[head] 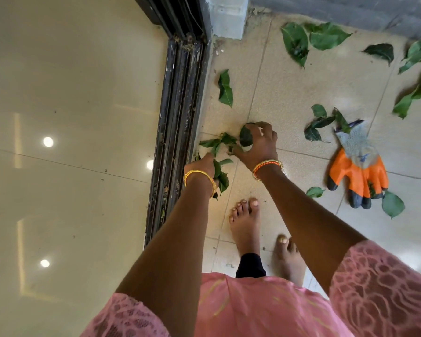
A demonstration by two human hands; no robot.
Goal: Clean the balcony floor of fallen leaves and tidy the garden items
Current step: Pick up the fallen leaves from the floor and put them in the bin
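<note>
Beige balcony floor tiles (289, 93) carry scattered green leaves (295, 43) beside the dark door track (178, 105). An orange-and-grey glove (359, 166) lies right of the person's bare feet (244, 220). Left hand (201, 170) grips a leaf bunch (220, 177); right hand (259, 144) pinches one leaf (246, 137).

A dark sliding-door track (178, 132) runs along the balcony's left edge, glossy indoor tiles (71, 117) beyond it reflecting ceiling lights (48, 141).
</note>
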